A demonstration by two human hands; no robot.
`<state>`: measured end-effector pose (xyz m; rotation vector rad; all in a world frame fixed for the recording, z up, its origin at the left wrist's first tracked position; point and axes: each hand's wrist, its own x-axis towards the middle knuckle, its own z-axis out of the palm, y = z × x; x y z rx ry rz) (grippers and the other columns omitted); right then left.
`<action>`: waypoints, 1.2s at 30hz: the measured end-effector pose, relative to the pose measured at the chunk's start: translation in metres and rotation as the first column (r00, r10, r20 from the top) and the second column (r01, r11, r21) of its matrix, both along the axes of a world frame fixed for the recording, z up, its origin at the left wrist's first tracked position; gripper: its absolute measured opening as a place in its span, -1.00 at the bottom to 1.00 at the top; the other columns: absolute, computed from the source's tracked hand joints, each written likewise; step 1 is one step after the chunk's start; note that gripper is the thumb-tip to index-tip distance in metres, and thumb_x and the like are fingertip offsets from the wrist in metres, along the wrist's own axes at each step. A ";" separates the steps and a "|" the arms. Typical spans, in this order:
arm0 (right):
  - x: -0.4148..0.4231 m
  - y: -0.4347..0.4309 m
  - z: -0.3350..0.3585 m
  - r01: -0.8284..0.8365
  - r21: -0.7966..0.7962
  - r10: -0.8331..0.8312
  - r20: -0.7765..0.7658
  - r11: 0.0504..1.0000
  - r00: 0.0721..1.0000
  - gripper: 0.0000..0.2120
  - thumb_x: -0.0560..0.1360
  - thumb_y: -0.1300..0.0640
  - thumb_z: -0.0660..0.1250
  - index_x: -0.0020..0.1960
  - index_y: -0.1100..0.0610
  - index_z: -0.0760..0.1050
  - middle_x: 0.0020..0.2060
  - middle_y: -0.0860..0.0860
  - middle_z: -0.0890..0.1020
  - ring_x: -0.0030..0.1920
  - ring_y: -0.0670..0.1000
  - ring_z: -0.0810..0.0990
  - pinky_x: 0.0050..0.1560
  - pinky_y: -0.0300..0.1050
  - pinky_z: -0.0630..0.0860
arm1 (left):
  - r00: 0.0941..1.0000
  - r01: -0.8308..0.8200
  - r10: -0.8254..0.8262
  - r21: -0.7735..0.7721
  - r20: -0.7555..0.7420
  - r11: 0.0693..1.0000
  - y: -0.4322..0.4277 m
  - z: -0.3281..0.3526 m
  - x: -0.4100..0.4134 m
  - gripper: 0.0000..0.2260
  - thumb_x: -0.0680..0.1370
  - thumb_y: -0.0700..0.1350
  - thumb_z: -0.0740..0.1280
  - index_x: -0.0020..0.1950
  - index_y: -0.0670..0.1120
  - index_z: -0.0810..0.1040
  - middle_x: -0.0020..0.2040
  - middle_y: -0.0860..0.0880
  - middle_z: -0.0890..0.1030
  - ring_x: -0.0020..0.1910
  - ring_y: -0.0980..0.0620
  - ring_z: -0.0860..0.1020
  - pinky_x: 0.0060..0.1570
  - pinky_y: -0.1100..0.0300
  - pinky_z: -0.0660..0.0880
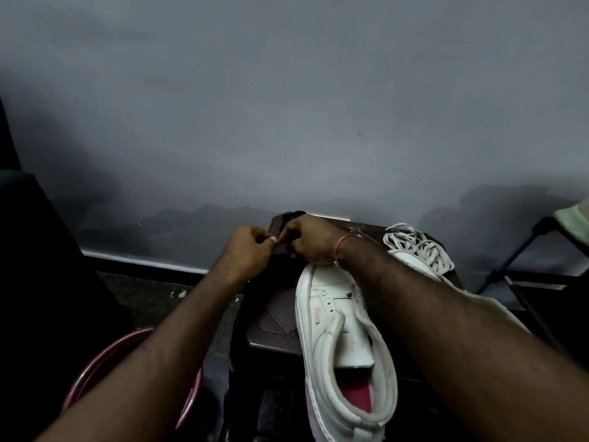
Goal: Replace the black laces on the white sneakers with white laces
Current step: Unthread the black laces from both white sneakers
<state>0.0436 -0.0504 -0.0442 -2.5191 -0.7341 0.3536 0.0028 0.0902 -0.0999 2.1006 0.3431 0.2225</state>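
Observation:
A white sneaker (338,330) lies on a dark brown stool (277,317), heel toward me, its eyelets without lace. A second white sneaker (411,260) lies to its right, mostly hidden under my right forearm, with loose white laces (417,247) piled on it. At the stool's far edge my left hand (251,250) and my right hand (309,240) meet with curled fingers, and both pinch a dark bundle of black lace (283,250). The lace is hard to make out against the dark stool.
A pink plastic basin (95,371) stands on the floor at lower left. The legs of a black folding stand (510,266) rise at the right, with a pale cloth (573,221) on top. A grey wall is close behind the stool.

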 end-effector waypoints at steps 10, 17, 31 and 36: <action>-0.065 -0.065 0.033 0.134 0.318 -0.153 0.035 0.939 0.988 -0.81 0.53 0.21 0.32 0.11 0.10 0.61 0.01 -0.04 0.68 0.04 -0.09 0.63 0.16 -0.13 0.52 | 0.970 -0.098 0.089 0.030 0.227 0.995 -0.040 0.024 -0.071 -0.84 0.56 -0.08 0.34 -0.22 -0.03 0.62 -0.37 0.09 0.60 -0.36 0.12 0.56 -0.30 0.22 0.42; -0.163 -0.107 0.009 0.383 0.520 -0.292 -0.252 0.764 0.923 -0.61 0.42 -0.15 0.42 0.21 -0.10 0.50 0.05 -0.17 0.64 0.04 -0.30 0.58 0.04 -0.37 0.49 | 0.979 0.195 -0.191 -0.068 0.070 0.978 -0.092 0.039 -0.143 -0.53 0.37 0.31 0.27 0.17 0.10 0.58 0.14 0.17 0.58 0.12 0.28 0.54 0.14 0.17 0.53; -0.172 -0.115 -0.023 0.504 0.664 -0.453 -0.269 0.552 0.850 -0.57 0.46 0.38 0.26 0.24 0.01 0.51 0.13 -0.11 0.62 0.18 -0.14 0.57 0.28 0.02 0.48 | 0.942 0.326 -0.266 -0.367 0.207 0.871 -0.132 0.032 -0.136 -0.48 0.29 -0.29 0.19 0.20 0.05 0.55 0.19 0.07 0.59 0.15 0.27 0.54 0.03 0.39 0.47; -0.164 -0.115 -0.009 0.494 0.608 -0.480 -0.203 0.622 0.854 -0.69 0.53 0.22 0.33 0.23 -0.02 0.51 0.12 -0.16 0.60 0.13 -0.24 0.55 0.25 -0.14 0.49 | 0.954 0.259 -0.177 -0.371 0.242 0.892 -0.120 0.025 -0.121 -0.73 0.47 -0.05 0.37 0.16 0.03 0.58 0.08 0.05 0.66 0.07 0.15 0.62 0.08 0.15 0.56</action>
